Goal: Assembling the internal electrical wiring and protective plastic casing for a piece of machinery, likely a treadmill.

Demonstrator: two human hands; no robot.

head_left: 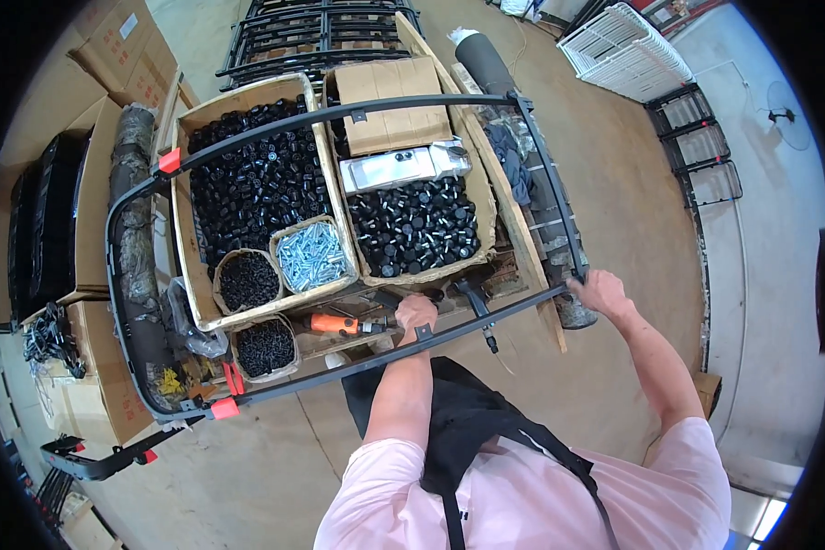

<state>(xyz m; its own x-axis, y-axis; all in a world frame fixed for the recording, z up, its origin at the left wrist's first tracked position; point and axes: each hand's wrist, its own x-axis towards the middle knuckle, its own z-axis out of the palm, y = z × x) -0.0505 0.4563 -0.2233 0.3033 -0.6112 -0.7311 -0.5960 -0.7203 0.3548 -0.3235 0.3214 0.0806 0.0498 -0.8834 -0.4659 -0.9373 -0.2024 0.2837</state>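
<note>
A large black metal frame [321, 374] with rounded corners and red pieces spans the bench. My right hand [603, 295] is closed round its near right corner. My left hand [417, 313] reaches past the near bar, its wrist at a small bracket. Its fingers are curled beside a dark handle; what they hold, if anything, is hidden. An orange power tool [335, 324] lies just left of that hand. To its right a black power tool [477, 307] points its tip down toward me.
Under the frame stand a bin of black caps [257, 170], a bin of black knobs with studs [412, 225], a box of silver screws [310, 257] and small boxes of black screws [266, 346]. Wrapped rolls [133, 229] and cartons [124, 46] stand left; white racks [623, 50] stand far right.
</note>
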